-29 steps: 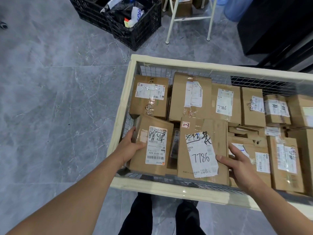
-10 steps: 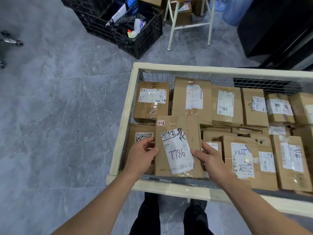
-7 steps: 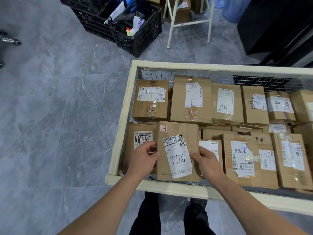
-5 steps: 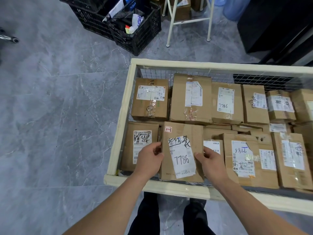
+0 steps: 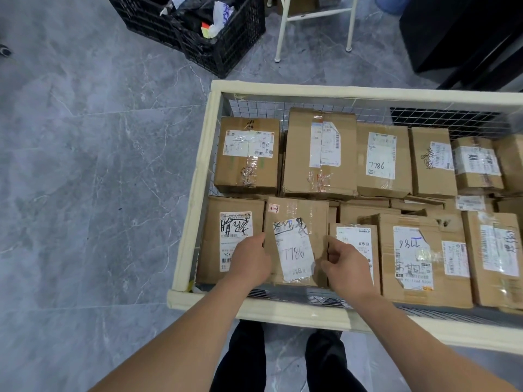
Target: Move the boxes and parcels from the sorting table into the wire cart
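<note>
Nearly full, the wire cart [image 5: 195, 190] with its padded cream rim stands on a grey marble floor [image 5: 85, 165], cardboard parcels packed label-up across its bed in two rows. Beyond the cart's far rim sit black plastic crates [image 5: 223, 38] and the white legs of a stool [image 5: 314, 21]. Against the cart's near rim, toward its left corner, a person settles the "7786" box [image 5: 297, 241] into a slot between a box with a scrawled black label [image 5: 232, 239] on the side of the cart's left wall and a smaller white-labelled parcel [image 5: 355, 244] on the other side. The left hand [image 5: 250, 264] clasps the box's left edge, fingers curled round it; the right hand [image 5: 346, 264] pinches its right edge with bent fingers. The box appears to lie nearly flat, level with its neighbours. By the look of things, this is the placing step at its close. What the next move calls for is a release by both hands once the box rests firmly, then a turn away from the cart toward the counter, which is out of view, for another parcel.
</note>
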